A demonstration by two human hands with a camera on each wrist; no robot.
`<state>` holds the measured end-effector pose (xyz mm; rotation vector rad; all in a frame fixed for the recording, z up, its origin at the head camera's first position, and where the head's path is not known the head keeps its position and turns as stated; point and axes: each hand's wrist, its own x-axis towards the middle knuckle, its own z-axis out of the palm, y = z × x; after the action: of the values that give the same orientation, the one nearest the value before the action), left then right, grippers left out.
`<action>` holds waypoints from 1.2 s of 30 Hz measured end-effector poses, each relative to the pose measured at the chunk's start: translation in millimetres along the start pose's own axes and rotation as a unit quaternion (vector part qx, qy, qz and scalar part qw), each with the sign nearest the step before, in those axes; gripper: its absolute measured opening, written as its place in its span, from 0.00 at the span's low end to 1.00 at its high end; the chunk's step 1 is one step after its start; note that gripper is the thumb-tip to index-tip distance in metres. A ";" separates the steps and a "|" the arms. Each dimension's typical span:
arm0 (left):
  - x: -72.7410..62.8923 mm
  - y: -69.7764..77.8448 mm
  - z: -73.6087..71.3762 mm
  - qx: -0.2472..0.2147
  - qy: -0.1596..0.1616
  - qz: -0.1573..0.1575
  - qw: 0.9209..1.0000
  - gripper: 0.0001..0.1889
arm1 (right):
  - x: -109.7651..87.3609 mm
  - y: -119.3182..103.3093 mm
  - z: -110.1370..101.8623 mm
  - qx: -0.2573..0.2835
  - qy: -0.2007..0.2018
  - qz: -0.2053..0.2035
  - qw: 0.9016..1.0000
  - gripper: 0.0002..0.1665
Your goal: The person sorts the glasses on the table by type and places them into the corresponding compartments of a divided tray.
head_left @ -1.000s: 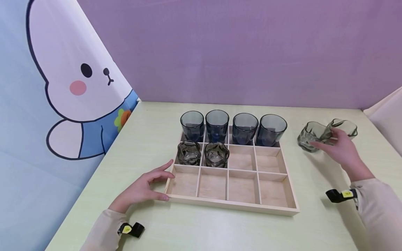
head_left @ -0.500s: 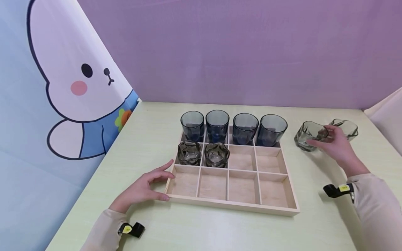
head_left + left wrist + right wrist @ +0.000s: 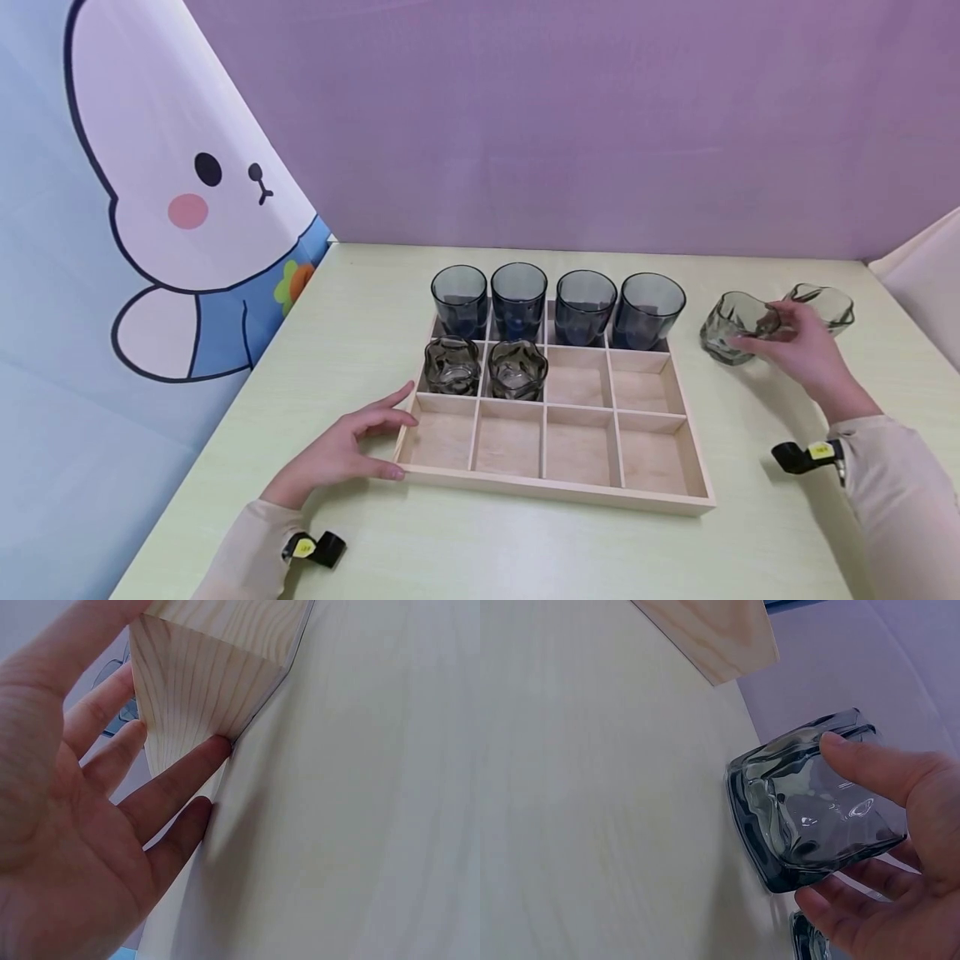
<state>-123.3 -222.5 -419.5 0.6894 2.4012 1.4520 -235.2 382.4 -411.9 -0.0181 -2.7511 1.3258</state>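
Observation:
My right hand (image 3: 813,358) holds a wavy grey-tinted glass (image 3: 727,329), thumb on one side and fingers on the other. In the right wrist view this glass (image 3: 802,802) is tilted, its thick base close to the table. A second wavy glass (image 3: 836,307) stands just behind that hand, partly covered by it. My left hand (image 3: 341,454) rests at the left end of a divided wooden tray (image 3: 555,492), fingers spread and extended. In the left wrist view its fingertips touch the tray's outer wall (image 3: 202,682).
Several tall blue-grey glasses (image 3: 585,308) fill the tray's back row. Two wavy dark glasses, a left one (image 3: 452,367) and a right one (image 3: 517,371), sit in the middle row. A purple cloth (image 3: 555,125) hangs behind the table.
My right hand has shifted slightly left with the wavy glass, widening its distance from the second glass. The left hand and the tray have stayed in place.

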 end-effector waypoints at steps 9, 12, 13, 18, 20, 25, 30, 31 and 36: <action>0.3 -2.7 -1.0 -0.003 -0.001 -0.001 1.000 0.30 | -1.7 -1.4 1.4 -0.037 -0.009 0.003 0.999 0.51; 0.3 -3.1 -0.9 -0.004 -0.002 0.001 1.000 0.30 | -4.4 -1.4 2.6 -0.046 -0.007 -0.002 0.999 0.49; 0.3 -3.2 -0.8 -0.004 -0.002 0.001 1.000 0.30 | -5.6 -1.3 3.1 -0.049 -0.006 -0.003 0.999 0.49; 0.6 -2.9 0.0 -0.005 -0.002 0.003 1.000 0.30 | -11.7 -0.6 4.5 -0.053 0.000 -0.006 0.999 0.48; 0.8 -2.8 0.2 -0.006 -0.002 0.003 1.000 0.30 | -14.3 -0.8 4.0 -0.055 0.005 -0.010 0.998 0.48; 0.9 -2.9 0.1 -0.002 -0.003 0.002 1.000 0.30 | -21.8 -6.6 1.0 -0.046 0.018 -0.015 0.999 0.49; 0.9 -3.4 -1.0 -0.001 -0.002 0.002 1.000 0.30 | -26.8 -14.6 -0.9 -0.032 0.023 -0.022 0.999 0.46; 0.9 -3.6 -1.1 -0.002 -0.002 0.003 1.000 0.30 | -27.5 -15.5 -0.9 -0.031 0.023 -0.023 0.999 0.43; 0.7 -3.7 -0.8 -0.002 -0.001 0.004 1.000 0.30 | -31.0 -18.1 -0.7 -0.027 0.023 -0.032 0.999 0.36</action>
<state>-125.2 -224.3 -422.4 0.7010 2.3949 1.4585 -203.7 370.1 -399.7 0.0365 -2.7249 1.2198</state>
